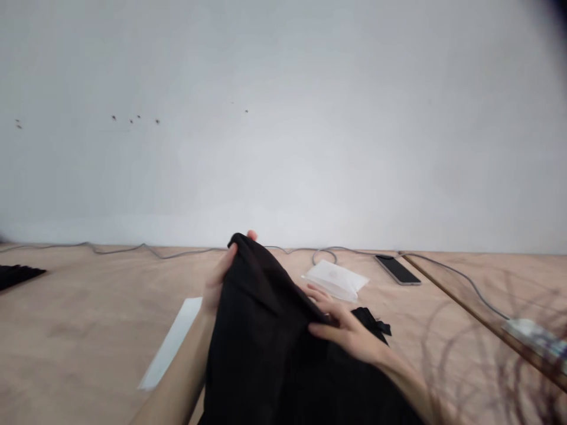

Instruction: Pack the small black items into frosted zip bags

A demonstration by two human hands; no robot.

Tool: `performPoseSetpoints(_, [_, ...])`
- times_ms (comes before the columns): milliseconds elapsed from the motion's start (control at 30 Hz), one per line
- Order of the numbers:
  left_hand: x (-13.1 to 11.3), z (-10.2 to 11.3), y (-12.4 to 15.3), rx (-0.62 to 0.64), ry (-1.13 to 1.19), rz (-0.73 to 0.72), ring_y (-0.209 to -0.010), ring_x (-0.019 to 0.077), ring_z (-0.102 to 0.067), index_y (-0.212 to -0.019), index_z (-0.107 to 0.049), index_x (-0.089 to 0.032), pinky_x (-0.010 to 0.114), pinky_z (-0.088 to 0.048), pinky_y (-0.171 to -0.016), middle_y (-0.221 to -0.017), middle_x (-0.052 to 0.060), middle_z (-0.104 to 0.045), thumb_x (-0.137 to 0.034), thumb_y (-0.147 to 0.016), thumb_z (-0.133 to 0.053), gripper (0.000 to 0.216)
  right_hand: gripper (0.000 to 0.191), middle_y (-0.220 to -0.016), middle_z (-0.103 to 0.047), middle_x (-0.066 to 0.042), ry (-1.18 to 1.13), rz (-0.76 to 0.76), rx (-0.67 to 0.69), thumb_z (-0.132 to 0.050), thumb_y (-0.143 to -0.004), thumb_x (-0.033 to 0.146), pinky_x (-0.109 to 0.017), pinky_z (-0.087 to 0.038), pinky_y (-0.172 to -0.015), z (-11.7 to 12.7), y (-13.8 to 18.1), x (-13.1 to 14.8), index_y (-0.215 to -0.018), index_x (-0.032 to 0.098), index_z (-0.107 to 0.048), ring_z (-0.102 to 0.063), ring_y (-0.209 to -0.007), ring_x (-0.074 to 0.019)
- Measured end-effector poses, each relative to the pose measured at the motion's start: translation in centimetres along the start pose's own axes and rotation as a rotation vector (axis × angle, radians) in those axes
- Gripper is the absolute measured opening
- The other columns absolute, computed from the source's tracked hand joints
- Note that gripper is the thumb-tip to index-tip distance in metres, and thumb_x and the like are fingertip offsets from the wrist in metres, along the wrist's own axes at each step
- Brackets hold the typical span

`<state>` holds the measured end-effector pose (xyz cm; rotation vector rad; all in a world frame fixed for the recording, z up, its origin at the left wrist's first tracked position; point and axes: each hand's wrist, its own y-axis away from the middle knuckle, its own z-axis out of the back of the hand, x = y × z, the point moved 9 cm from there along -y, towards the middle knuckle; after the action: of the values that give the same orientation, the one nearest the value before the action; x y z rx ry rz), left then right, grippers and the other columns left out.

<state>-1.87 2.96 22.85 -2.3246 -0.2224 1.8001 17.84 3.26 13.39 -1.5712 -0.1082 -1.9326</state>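
A black cloth (261, 342) sits bunched at the centre of the view, with its folded top rising toward 12 o'clock. The left hand (220, 283) is clamped on that fold at 11 o'clock. The right hand (343, 330) lies across the cloth's edge at 3 o'clock, well apart from the left; whether it grips, I cannot tell. A white plastic packet (335, 280) lies at 1 o'clock, a black phone (397, 270) at 2 o'clock, and a white strip (172, 342) at 9 o'clock on the tan tabletop (88, 330)

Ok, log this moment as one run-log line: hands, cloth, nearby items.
left hand: grips black cloth | right hand: lies on same cloth | nearby: smartphone, white plastic packet
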Motion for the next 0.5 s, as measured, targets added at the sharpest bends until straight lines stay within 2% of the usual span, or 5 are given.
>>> performPoseSetpoints(100, [-3.3, 3.3, 0.2, -0.225, -0.360, -0.218, -0.096, 0.0270, -0.072, -0.104, -0.076, -0.020, 0.036, -0.058, -0.088, -0.092, 0.005, -0.078, -0.060, -0.084, -0.063, 0.046, 0.024, -0.114, -0.075, -0.008, 0.045, -0.018, -0.349, -0.065, -0.089, 0.049, -0.046, -0.046, -0.106, 5.7, 2.3, 0.4, -0.089, 0.025, -0.064, -0.062, -0.121, -0.0313])
performPoseSetpoints(167, [-5.3, 4.2, 1.4, -0.317, -0.626, -0.391, -0.099, 0.0253, -0.072, -0.096, -0.079, -0.022, 0.033, -0.056, -0.095, -0.096, 0.003, -0.079, -0.050, -0.082, -0.070, 0.033, 0.025, -0.101, -0.075, -0.007, 0.167, 0.021, -0.519, -0.073, -0.082, 0.046, -0.042, -0.050, -0.095, 9.3, 4.2, 1.0, -0.082, 0.025, -0.061, -0.066, -0.107, -0.0309])
performPoseSetpoints(233, [-6.0, 4.3, 2.8, -0.365, -0.781, -0.482, -0.097, 0.0231, -0.072, -0.090, -0.080, -0.024, 0.031, -0.055, -0.096, -0.096, 0.002, -0.080, -0.043, -0.082, -0.072, 0.022, 0.027, -0.095, -0.073, -0.006, 0.235, -0.006, -0.590, -0.080, -0.073, 0.045, -0.039, -0.052, -0.088, 12.0, 5.9, 1.2, -0.082, 0.025, -0.064, -0.066, -0.097, -0.0296])
performPoseSetpoints(400, [-4.1, 3.7, 4.5, -0.306, -0.449, -0.236, -0.087, 0.0240, -0.075, -0.096, -0.079, -0.023, 0.029, -0.062, -0.075, -0.091, 0.002, -0.080, -0.052, -0.079, -0.075, 0.035, 0.036, -0.080, -0.072, -0.004, -0.116, -0.241, -0.568, -0.084, -0.065, 0.052, -0.032, -0.054, -0.056, 14.7, 8.3, 1.3, -0.084, 0.027, -0.066, -0.066, -0.069, -0.0240])
performPoseSetpoints(500, [-2.3, 2.4, 3.7, -0.196, -0.365, -0.084, -0.083, 0.0255, -0.075, -0.101, -0.078, -0.020, 0.031, -0.061, -0.072, -0.086, 0.003, -0.080, -0.055, -0.079, -0.074, 0.042, 0.041, -0.083, -0.075, -0.004, -0.194, -0.376, -0.538, -0.085, -0.063, 0.051, -0.034, -0.058, -0.061, 13.9, 8.4, 1.1, -0.095, 0.029, -0.070, -0.071, -0.079, -0.0282])
